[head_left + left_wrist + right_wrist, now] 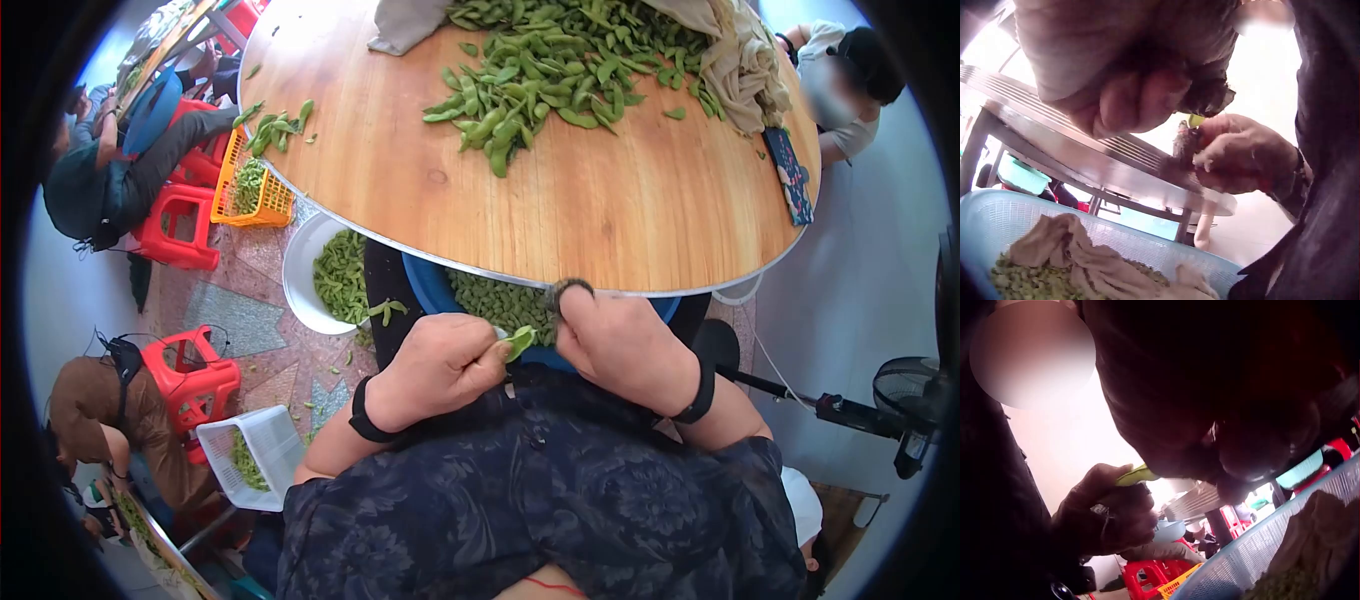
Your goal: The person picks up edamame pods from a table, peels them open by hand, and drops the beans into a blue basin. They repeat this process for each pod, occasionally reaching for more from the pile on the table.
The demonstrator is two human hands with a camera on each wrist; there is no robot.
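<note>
A green edamame pod (518,343) is between the two hands, in front of the chest and below the table edge. The left hand (446,362) pinches it between thumb and curled fingers; the pod (1137,475) sticks out beyond the fingertips in the right wrist view. The right hand (628,345) has its fingers curled at the pod's other end, with a dark covering (572,290) on a digit. Beneath the hands sits a blue basket (425,285) of shelled green beans (490,300). A beige cloth (1079,250) lies over part of the beans.
Unshelled pods (550,75) are heaped on the round wooden table (400,150), near a cloth (740,65) and a dark patterned flat object (788,178). To the left stand a white bucket (300,270), orange crate (268,200), white basket (265,430) and red stools (185,235). A fan (905,390) stands right. Other people sit around.
</note>
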